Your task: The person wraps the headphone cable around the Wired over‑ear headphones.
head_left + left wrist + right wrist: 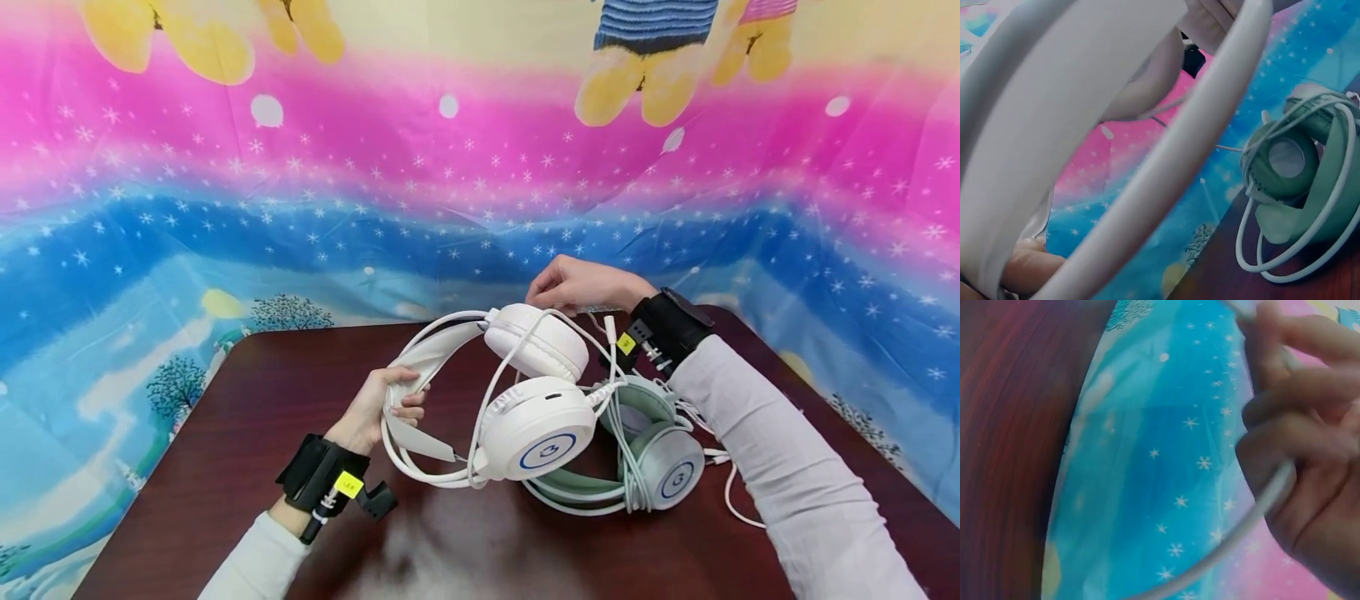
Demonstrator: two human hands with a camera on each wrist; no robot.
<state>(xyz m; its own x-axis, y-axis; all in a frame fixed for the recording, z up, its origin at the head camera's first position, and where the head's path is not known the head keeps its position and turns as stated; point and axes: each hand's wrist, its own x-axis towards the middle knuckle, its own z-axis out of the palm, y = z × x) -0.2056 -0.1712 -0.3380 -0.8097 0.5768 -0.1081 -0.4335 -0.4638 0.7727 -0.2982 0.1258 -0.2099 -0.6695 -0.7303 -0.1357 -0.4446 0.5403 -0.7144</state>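
Note:
A pair of white headphones (536, 437) is held up off the table, tilted, its cable looped around the ear cups. My left hand (378, 404) grips its headband (427, 358), thumb on one side and fingers curled on the other. Beyond the upper ear cup, my right hand (581, 283) holds the white cable (1229, 540), which runs through its curled fingers in the right wrist view. A green pair of headphones (663, 467) lies on the table below my right forearm, with its own cable wound round it.
The dark red-brown table (285, 433) runs back to a printed cloth backdrop (450, 200) with snowflakes. A loose white cable (738, 500) lies to the right of the green headphones. Each wrist wears a black strap with a small camera.

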